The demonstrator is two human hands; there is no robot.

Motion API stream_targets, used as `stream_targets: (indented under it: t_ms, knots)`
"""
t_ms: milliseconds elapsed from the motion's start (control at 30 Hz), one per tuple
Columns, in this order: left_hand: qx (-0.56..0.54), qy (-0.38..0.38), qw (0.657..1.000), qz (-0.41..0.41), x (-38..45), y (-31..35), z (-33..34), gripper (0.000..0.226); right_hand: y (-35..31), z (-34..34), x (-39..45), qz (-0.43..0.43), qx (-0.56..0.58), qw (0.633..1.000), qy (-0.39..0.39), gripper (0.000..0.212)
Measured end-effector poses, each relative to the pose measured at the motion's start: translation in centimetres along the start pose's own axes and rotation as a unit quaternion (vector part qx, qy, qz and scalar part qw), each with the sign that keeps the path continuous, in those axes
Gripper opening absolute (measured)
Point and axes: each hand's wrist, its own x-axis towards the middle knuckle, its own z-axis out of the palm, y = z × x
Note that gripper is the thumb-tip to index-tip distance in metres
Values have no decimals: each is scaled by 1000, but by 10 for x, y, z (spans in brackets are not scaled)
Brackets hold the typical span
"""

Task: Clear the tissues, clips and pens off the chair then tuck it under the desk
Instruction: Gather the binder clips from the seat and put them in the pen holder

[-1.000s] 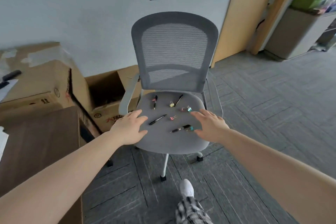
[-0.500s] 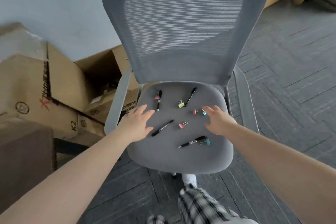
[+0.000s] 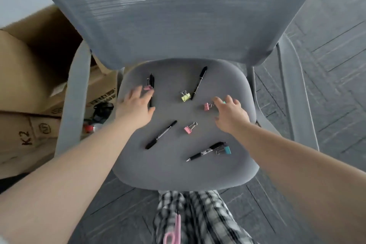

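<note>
A grey mesh office chair fills the view; its seat carries several black pens and coloured binder clips. My left hand hovers open at the seat's left, fingertips on a black pen and a small pink clip. My right hand is open at the right, fingers spread over a teal clip, beside a pink clip. Other pieces: a yellow clip, a pen at the back, a pen in the middle, a pink clip, a front pen with a teal clip. No tissues are visible.
Cardboard boxes stand stacked left of the chair, close to its left armrest. The right armrest borders dark grey carpet tiles. My checked trousers touch the seat's front edge.
I have stepped in close and the chair now fills the view. Both hands moved farther back over the seat, the left onto the back-left pen, the right onto the right-hand clips.
</note>
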Motion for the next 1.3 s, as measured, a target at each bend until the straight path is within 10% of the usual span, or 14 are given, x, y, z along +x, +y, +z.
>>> stream_targets:
  t_ms: [833, 1300]
  knots:
    - [-112, 87, 989, -47, 75, -1, 62, 20, -34, 56, 51, -56, 74, 994, 51, 18]
    - [-174, 77, 976, -108, 57, -16, 55, 41, -48, 32, 52, -20, 89, 995, 49, 13]
